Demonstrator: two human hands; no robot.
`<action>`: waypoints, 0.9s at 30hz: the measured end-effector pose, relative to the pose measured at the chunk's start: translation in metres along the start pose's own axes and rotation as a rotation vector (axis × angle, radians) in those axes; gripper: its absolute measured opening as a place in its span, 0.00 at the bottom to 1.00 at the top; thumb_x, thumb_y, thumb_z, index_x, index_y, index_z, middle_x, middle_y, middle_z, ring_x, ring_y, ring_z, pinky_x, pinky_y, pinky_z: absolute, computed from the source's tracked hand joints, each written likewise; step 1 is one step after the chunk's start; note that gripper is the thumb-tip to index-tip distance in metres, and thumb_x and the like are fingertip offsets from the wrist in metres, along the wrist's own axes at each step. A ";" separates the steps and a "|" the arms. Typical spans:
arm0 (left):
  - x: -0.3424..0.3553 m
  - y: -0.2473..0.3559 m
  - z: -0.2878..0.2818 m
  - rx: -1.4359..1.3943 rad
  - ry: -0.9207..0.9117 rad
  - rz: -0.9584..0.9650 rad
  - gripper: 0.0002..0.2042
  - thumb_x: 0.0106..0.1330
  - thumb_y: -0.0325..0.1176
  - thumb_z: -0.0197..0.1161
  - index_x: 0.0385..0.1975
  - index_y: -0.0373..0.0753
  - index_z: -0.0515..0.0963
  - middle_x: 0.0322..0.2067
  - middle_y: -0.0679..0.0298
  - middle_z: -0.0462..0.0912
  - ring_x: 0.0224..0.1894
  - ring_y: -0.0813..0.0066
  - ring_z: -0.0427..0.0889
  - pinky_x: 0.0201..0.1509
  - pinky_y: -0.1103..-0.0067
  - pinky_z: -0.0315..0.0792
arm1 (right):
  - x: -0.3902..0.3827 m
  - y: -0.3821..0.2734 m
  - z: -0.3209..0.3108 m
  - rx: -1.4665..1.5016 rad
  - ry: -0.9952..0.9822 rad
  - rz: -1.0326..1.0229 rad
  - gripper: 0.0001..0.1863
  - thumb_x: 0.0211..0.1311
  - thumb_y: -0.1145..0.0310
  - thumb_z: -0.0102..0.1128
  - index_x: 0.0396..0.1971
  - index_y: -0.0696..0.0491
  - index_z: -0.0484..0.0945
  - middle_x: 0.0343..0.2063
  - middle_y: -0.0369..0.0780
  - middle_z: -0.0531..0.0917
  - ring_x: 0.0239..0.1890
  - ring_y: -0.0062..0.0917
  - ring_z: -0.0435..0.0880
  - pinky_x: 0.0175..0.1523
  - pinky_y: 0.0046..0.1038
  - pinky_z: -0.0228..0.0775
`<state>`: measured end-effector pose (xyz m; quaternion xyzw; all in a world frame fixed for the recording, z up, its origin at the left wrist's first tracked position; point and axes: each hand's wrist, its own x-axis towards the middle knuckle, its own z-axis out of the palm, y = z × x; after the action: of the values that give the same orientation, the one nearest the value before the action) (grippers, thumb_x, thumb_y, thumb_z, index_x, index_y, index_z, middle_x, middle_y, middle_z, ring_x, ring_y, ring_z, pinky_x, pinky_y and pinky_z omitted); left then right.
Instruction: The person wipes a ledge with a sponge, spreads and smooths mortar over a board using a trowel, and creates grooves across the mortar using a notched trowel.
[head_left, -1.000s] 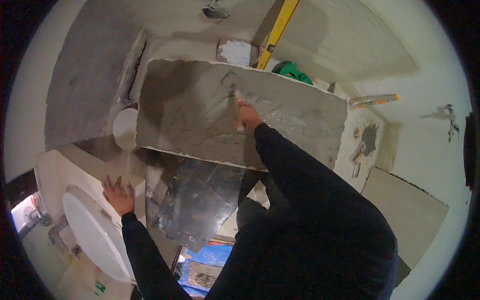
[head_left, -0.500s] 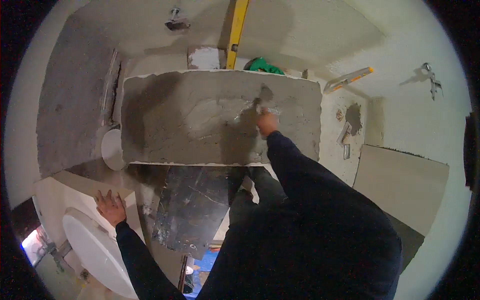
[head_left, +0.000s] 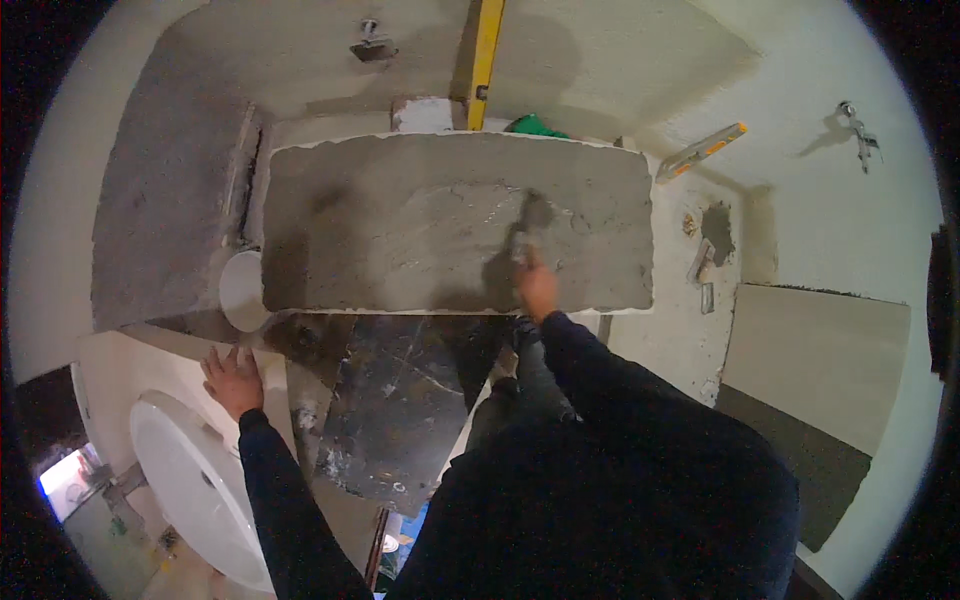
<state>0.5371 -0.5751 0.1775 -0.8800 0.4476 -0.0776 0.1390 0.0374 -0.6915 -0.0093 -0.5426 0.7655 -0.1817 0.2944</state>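
Holding a small tool (head_left: pixel 522 242) in the right hand (head_left: pixel 538 288), with fingers wrapped closed round the near end and next to no gap left in the grip. Pointing it away from the body, over the right half of the slab (head_left: pixel 360 240), near the middle of its depth — too blurred to tell what kind of head, or whether touching the coat. Lying crosswise in front of the body, in the case of the slab: grey on top, ragged and pale at the edges, streaked with wet shine around the tool. Resting the left hand (head_left: pixel 235 383) on the pale ledge (head_left: pixel 145 362), palm down, fingers spread, with nothing in the grasp. Just beside that hand, an oval white basin (head_left: pixel 165 425). Near the slab's left end, a white bucket (head_left: pixel 243 290). Along the far edge, a yellow level (head_left: pixel 487 55) leaning at the wall, and right of it a bit of green cloth (head_left: pixel 537 126). Past the slab's right end, a grey and orange bar (head_left: pixel 703 153) — and farther right, a tap (head_left: pixel 858 135) and a beige panel (head_left: pixel 820 360). Below the near edge, a dark, scuffed board (head_left: pixel 390 410).
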 end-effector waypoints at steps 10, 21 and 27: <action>0.002 -0.010 0.017 -0.067 0.133 0.070 0.18 0.62 0.54 0.52 0.44 0.53 0.79 0.60 0.66 0.65 0.66 0.59 0.54 0.65 0.54 0.49 | 0.029 -0.159 0.140 -0.064 -0.356 -0.316 0.20 0.56 0.67 0.48 0.50 0.53 0.71 0.33 0.52 0.80 0.36 0.47 0.79 0.40 0.43 0.70; -0.014 -0.031 0.009 -0.052 0.101 -0.002 0.15 0.62 0.52 0.54 0.43 0.55 0.80 0.58 0.67 0.67 0.64 0.56 0.58 0.61 0.52 0.54 | 0.054 -0.060 0.087 -0.052 -0.157 -0.006 0.20 0.53 0.64 0.56 0.47 0.53 0.73 0.47 0.50 0.76 0.45 0.42 0.78 0.48 0.39 0.71; 0.000 -0.008 0.011 -0.036 0.082 0.061 0.21 0.64 0.57 0.47 0.45 0.55 0.79 0.59 0.65 0.67 0.65 0.56 0.56 0.62 0.51 0.52 | 0.073 0.138 0.029 -0.272 0.117 0.032 0.09 0.51 0.67 0.56 0.29 0.55 0.79 0.35 0.48 0.80 0.37 0.43 0.80 0.43 0.39 0.73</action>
<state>0.5458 -0.5686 0.1698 -0.8644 0.4809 -0.1012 0.1068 -0.0612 -0.7108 -0.1323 -0.5536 0.8075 -0.1027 0.1759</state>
